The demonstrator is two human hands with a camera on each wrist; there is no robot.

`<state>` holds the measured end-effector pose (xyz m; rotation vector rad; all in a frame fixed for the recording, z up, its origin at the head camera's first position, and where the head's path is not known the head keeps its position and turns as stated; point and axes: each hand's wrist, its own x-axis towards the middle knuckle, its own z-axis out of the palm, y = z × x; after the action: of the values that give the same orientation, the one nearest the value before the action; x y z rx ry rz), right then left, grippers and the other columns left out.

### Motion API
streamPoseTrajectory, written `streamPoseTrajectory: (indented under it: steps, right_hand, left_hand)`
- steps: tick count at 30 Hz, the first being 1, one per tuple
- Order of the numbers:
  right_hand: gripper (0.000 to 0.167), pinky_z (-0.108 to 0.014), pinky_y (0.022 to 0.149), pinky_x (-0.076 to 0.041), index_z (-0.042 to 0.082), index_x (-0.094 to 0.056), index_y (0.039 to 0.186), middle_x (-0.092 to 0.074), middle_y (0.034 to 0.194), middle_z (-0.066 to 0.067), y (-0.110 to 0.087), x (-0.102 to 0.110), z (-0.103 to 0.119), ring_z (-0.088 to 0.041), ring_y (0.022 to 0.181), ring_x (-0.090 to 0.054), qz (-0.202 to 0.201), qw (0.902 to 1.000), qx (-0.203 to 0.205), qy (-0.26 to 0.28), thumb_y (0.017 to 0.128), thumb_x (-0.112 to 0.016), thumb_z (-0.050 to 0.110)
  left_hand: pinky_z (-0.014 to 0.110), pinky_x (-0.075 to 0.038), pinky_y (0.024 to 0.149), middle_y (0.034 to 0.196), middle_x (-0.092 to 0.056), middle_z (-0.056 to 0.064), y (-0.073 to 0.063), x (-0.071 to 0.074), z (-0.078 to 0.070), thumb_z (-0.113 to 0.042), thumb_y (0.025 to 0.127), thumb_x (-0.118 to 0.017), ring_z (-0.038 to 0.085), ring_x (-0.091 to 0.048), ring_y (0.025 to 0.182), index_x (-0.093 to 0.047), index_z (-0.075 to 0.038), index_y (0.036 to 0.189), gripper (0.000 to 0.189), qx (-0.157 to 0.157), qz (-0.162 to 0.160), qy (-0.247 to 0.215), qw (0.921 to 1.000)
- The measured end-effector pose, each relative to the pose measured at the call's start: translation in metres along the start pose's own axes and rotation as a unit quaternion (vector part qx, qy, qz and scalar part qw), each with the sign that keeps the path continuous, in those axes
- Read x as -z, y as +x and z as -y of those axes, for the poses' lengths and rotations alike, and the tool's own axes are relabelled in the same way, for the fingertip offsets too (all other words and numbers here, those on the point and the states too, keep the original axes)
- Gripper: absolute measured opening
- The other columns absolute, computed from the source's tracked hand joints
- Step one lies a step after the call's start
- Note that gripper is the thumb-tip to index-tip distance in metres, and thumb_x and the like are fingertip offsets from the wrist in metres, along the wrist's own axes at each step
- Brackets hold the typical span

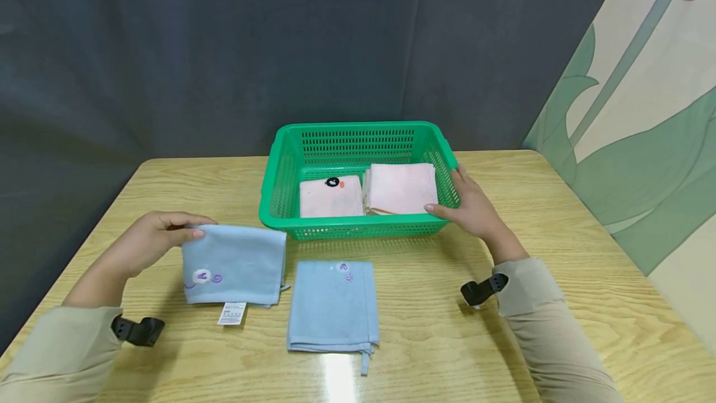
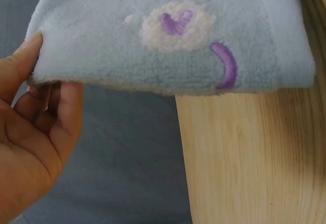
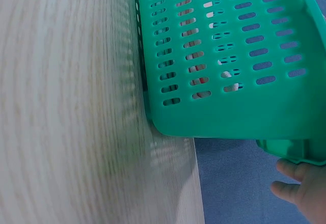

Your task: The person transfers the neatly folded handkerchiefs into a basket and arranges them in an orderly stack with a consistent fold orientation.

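Observation:
My left hand [image 1: 159, 238] pinches the upper left corner of a folded light blue towel [image 1: 235, 260], thumb on one face and fingers behind. In the left wrist view this towel [image 2: 117, 46] shows a white fluffy patch with purple embroidery. A white label hangs from its lower edge. My right hand [image 1: 472, 204] holds the right end of a green plastic basket [image 1: 358, 224], thumb over the front rim. Inside lie folded pale pink towels, one with a black motif [image 1: 330, 199] at left and a stack [image 1: 404, 188] at right. Another folded blue towel [image 1: 334, 306] lies flat in front.
The wooden table [image 1: 425, 341] carries everything. A dark curtain [image 1: 224, 55] hangs behind it, and a wall painted with a flower [image 1: 643, 142] stands at right. Each wrist wears a small black camera, such as the right one [image 1: 483, 290].

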<state>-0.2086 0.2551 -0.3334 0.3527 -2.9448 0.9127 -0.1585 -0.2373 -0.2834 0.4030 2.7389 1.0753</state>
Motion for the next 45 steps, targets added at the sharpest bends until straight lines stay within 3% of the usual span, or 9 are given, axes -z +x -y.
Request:
streamPoseTrajectory:
  steps: [2,6,23,33,45]
  right_hand:
    - [0.098,-0.056,0.094,-0.013,-0.005,-0.004,0.136,0.002,0.141,-0.019,0.000,0.000,0.000,-0.037,0.126,-0.004,-0.001,1.0000,0.000,0.000,0.075,-0.058,0.051]
    - [0.098,-0.056,0.094,-0.013,-0.005,-0.004,0.136,0.002,0.141,-0.020,0.000,0.000,0.000,-0.038,0.126,-0.004,-0.001,1.0000,-0.001,-0.003,0.076,-0.058,0.051]
    - [0.098,-0.057,0.094,-0.013,-0.006,-0.004,0.136,0.002,0.141,-0.020,0.000,0.000,0.000,-0.038,0.126,-0.004,-0.001,1.0000,-0.001,-0.002,0.076,-0.057,0.051]
    - [0.098,-0.056,0.094,-0.013,-0.005,-0.005,0.136,0.001,0.141,-0.020,0.000,-0.001,0.000,-0.037,0.126,-0.004,-0.003,1.0000,-0.003,-0.004,0.076,-0.057,0.051]
    - [0.098,-0.056,0.094,-0.012,-0.004,-0.005,0.136,0.002,0.141,-0.019,0.000,-0.001,0.000,-0.037,0.127,-0.003,-0.002,1.0000,-0.007,-0.001,0.075,-0.058,0.052]
  left_hand:
    - [0.030,-0.040,0.079,0.109,-0.056,0.013,0.000,0.000,-0.002,-0.023,0.086,-0.054,0.001,-0.049,0.092,-0.060,-0.002,0.109,0.032,-0.010,-0.002,0.003,0.9999]
    - [0.022,-0.040,0.075,0.106,-0.057,0.010,-0.001,0.000,-0.005,-0.021,0.086,-0.055,-0.001,-0.050,0.089,-0.061,-0.002,0.107,0.029,-0.022,-0.004,0.005,0.9997]
    - [0.018,-0.042,0.069,0.093,-0.059,-0.009,-0.002,0.000,-0.020,-0.012,0.084,-0.056,0.005,-0.052,0.081,-0.061,0.003,0.101,0.023,-0.077,-0.025,-0.038,0.9960]
    - [0.021,-0.042,0.065,0.088,-0.059,-0.007,0.000,0.001,-0.032,-0.011,0.085,-0.055,0.012,-0.053,0.073,-0.060,0.000,0.101,0.020,-0.088,-0.041,-0.048,0.9941]
    - [0.019,-0.042,0.064,0.088,-0.060,-0.007,0.009,0.006,-0.050,-0.004,0.085,-0.054,0.012,-0.054,0.070,-0.064,-0.011,0.096,0.017,-0.139,-0.068,-0.104,0.9825]
